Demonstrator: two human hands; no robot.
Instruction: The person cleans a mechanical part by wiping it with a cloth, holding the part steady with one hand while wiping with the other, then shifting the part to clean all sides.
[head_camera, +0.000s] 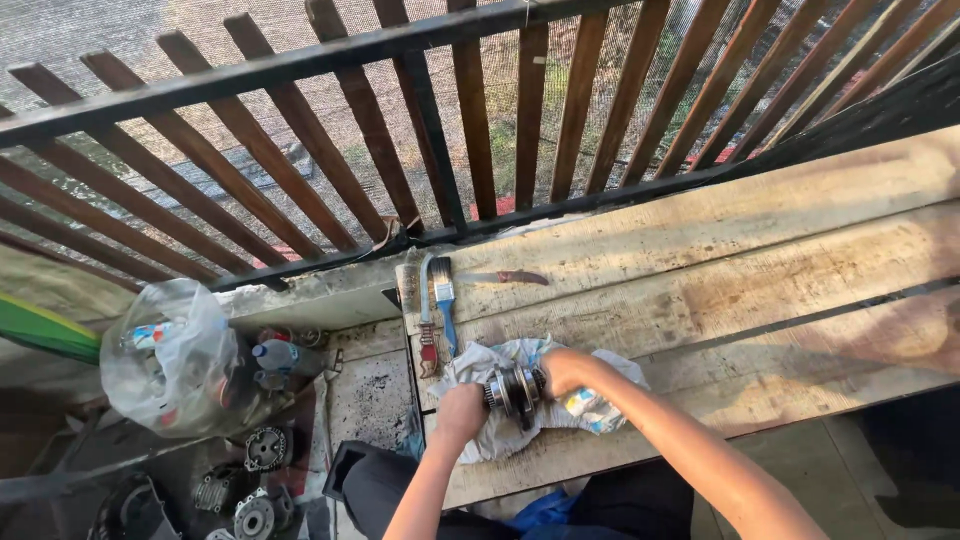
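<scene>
Clearly, both hands grip one round metal part (514, 391), a dark gear-like piece with ribbed rings. The left hand (462, 411) is clenched around its left end, and the right hand (566, 371) closes over its right end. The part sits on a white rag (497, 433) near the front left corner of the wooden bench (760, 300). It looks heavy, stiff and probably oily, so I think the ends are the safest places to hold. A blue brush (443, 302) and a knife (505, 277) lie behind it, toward the left edge. A plastic bag (172, 357) is well apart, beyond the left edge.
</scene>
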